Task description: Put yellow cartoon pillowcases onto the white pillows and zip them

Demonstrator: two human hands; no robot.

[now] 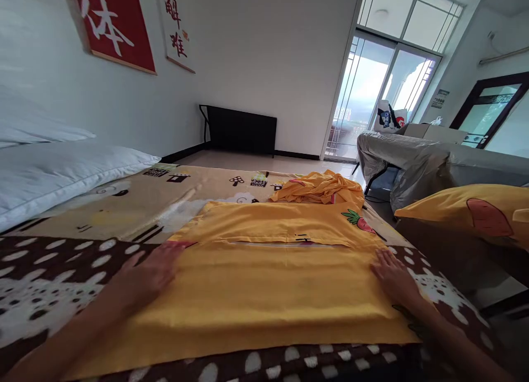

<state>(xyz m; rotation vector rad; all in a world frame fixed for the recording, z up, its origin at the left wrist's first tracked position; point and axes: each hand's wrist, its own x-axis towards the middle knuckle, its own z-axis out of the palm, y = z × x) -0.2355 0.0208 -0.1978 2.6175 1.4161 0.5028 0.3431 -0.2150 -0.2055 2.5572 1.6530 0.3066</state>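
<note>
A: Grip status? L hand flat, fingers spread, palm pressing yellow pillowcase at 9 o'clock edge. R hand same at 3 o'clock. Nothing clamped.

B: Pillowcase loc?

A: Centre of bed, crumpled yellow cloth at 12. Best to smooth outward w/ even palm pressure, I'd say.

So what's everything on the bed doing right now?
Yellow pillowcase: spread flat, top edge folded over.
Left hand: flat on its left edge.
Right hand: flat on its right edge.
Crumpled yellow cloth: bunched up behind it.
White pillow: lying at the left.
Yellow pillow: stuffed, off to the right.
</note>
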